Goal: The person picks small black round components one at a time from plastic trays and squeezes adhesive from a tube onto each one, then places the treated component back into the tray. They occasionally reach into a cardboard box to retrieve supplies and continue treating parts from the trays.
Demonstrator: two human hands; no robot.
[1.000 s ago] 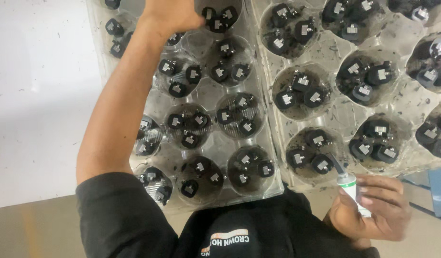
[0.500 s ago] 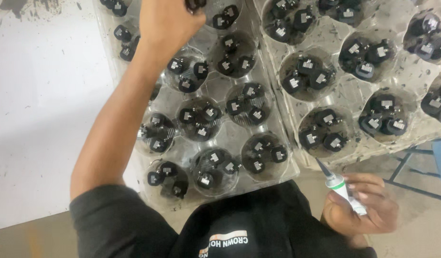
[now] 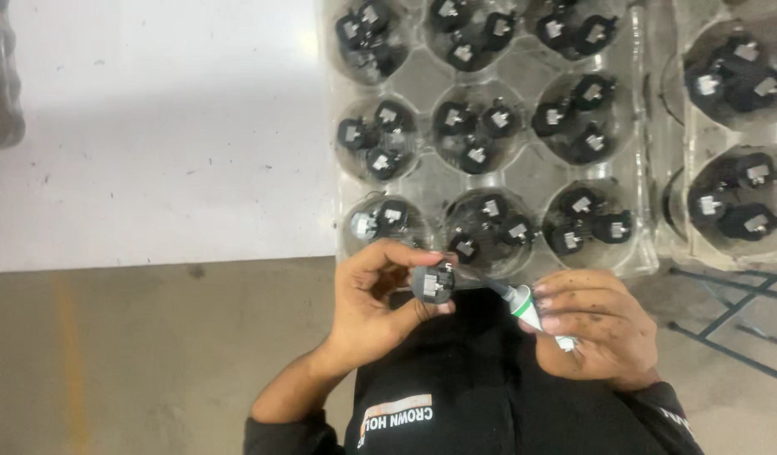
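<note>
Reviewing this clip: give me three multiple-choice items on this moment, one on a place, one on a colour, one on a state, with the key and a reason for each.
1. Where is the small black part held?
A. in the left hand, just below the clear tray
B. inside a tray cup
C. on the white tabletop

2. What colour is the band on the white tube?
A. red
B. green
C. blue

3. What is the right hand doing?
A. lying flat and empty
B. gripping the tray edge
C. gripping the tube, nozzle pointed at the part

Key: 1 A, its fingers pinch the part in front of the tray's near edge. 2 B, a green ring sits behind the nozzle. 3 C, its fingers wrap the tube, tip at the part.
</note>
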